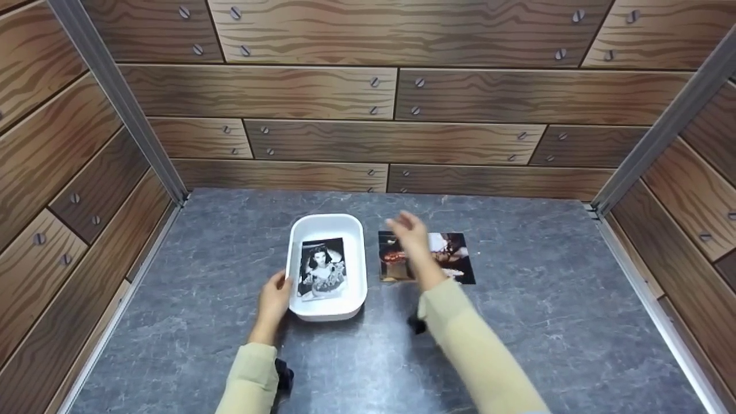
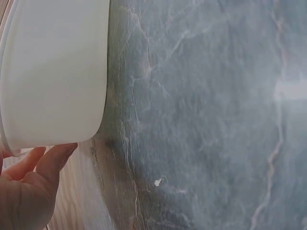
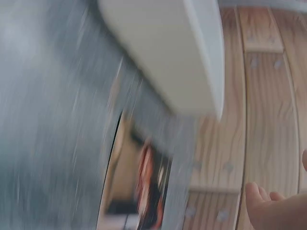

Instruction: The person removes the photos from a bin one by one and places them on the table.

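A white plastic tub [image 1: 326, 314] stands on the floor with a black-and-white photo [image 1: 322, 269] of a woman in a ruffled dress lying in it. My left hand [image 1: 273, 299] holds the tub by its near left rim; in the left wrist view its fingers [image 2: 53, 160] press the outer wall. Right of the tub a colour photo [image 1: 460, 248] lies flat, partly covered from the head camera by my right hand [image 1: 415, 238]. That hand hovers over the photo with its fingers loosely spread, holding nothing. The right wrist view is blurred.
Grey marbled flooring [image 1: 535, 322] spreads around the tub. Wood-patterned panels [image 1: 460, 95] form the back and side walls, with grey metal strips [image 1: 655, 123] along the corners.
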A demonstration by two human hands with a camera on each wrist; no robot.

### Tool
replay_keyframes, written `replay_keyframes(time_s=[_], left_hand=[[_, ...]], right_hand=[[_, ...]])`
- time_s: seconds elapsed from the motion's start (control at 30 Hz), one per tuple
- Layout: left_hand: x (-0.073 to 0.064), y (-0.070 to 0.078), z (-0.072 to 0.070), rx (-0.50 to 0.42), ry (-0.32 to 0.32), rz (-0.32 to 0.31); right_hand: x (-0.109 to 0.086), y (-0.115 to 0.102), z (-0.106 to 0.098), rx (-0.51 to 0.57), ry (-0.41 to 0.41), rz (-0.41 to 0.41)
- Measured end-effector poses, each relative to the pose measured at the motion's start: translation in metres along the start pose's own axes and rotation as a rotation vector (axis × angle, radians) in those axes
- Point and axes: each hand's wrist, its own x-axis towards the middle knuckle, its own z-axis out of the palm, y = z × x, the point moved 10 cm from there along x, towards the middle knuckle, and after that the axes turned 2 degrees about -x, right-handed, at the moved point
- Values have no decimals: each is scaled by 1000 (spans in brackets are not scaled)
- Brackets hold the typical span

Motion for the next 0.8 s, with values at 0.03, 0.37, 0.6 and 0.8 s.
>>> replay_keyframes(time_s=[0.03, 0.37, 0.6, 0.8], left_hand=[[0, 0, 0, 4, 1, 0], [-1, 2, -1, 0, 13, 20], [0, -1, 1, -20, 18, 12], [2, 0, -1, -6, 19, 15]], right_hand=[[-4, -1, 10, 11, -14, -2], [-37, 15, 99, 49, -154, 26], [-30, 70, 132, 61, -191, -39], [-45, 68, 133, -103, -113, 10]])
